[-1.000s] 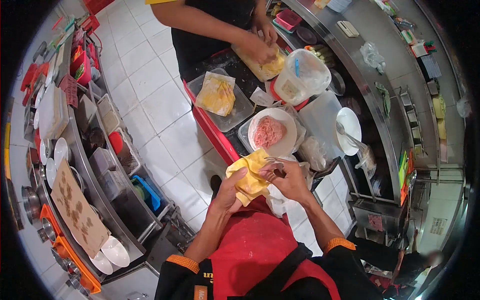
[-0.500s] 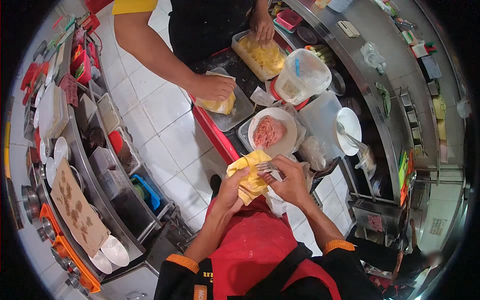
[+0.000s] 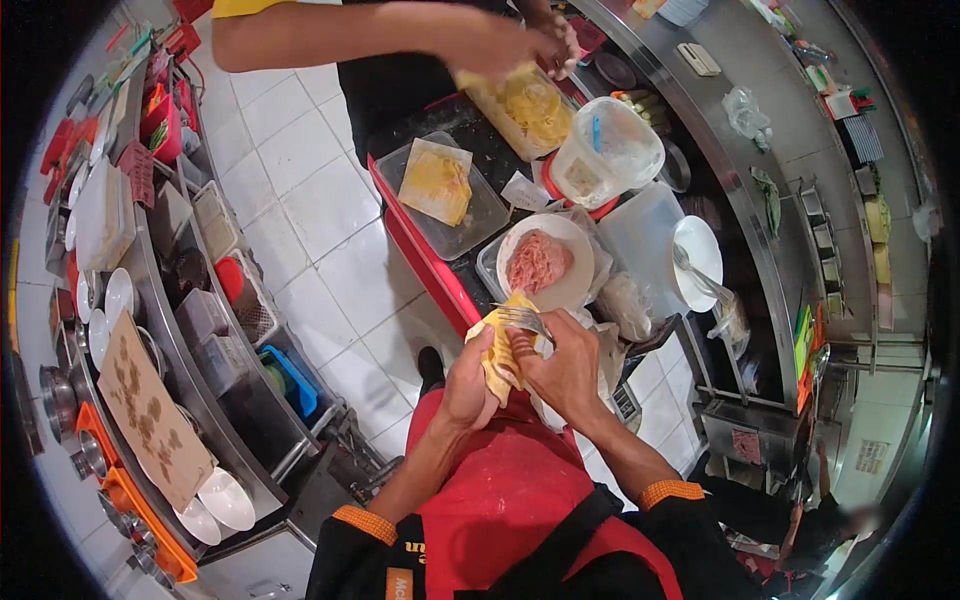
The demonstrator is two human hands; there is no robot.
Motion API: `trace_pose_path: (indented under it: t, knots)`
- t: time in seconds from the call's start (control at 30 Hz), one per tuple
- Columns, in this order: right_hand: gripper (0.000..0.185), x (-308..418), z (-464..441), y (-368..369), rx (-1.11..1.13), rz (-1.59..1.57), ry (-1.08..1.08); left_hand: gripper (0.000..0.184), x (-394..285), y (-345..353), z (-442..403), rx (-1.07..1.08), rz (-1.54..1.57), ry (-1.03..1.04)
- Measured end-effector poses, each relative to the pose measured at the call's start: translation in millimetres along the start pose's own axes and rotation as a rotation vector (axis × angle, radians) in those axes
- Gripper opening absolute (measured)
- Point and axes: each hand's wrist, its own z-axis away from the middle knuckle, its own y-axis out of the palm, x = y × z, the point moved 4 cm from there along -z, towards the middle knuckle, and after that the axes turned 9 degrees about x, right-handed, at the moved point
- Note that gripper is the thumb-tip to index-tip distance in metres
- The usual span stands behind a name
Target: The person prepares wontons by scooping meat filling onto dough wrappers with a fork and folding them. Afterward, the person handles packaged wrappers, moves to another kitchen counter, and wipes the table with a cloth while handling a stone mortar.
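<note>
My left hand (image 3: 468, 385) is closed around a thin, floppy yellow dough wrapper (image 3: 499, 372), held low in front of the red apron. A metal fork (image 3: 521, 319) is in my right hand (image 3: 566, 366), tines pointing left over the wrapper's upper edge. My right fingers press against the wrapper's right side, and its folds hide whatever may be inside. Just beyond my hands, pink minced meat (image 3: 538, 262) sits on a white plate (image 3: 579, 287).
A co-worker's blurred hands (image 3: 515, 45) are over a container of yellow wrappers (image 3: 530, 112). Wrappers on paper (image 3: 437, 185) lie in a clear tray (image 3: 487, 212). A white tub (image 3: 610, 150) stands behind the meat; a white bowl (image 3: 690, 290) with a fork is right. Steel shelving (image 3: 235, 425) runs left.
The wrapper has been folded narrower, and my right hand has moved lower and closer around it. The co-worker's hand has left the tray's wrappers and swung up toward the container.
</note>
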Motion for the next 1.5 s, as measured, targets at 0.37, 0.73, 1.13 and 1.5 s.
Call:
trace_pose_path:
  t: [0.37,0.73,1.13,1.5]
  knots:
    - [0.021,-0.6,-3.4,-8.6,-0.016,0.019,-0.006,0.048,-4.0,11.0,1.1,0.03,-0.047,0.011]
    - [0.024,7.4,1.6,-6.8,-0.008,0.08,-0.1,0.045,1.6,6.1,3.3,0.001,-0.073,0.056]
    - [0.026,-5.9,-16.1,-21.8,0.312,-0.356,0.097,0.027,-6.7,13.1,-1.8,-0.148,-0.288,0.018]
    - [0.028,3.4,-26.3,-34.9,0.372,-0.291,0.06,0.029,-2.8,10.6,-2.7,-0.16,-0.133,-0.015]
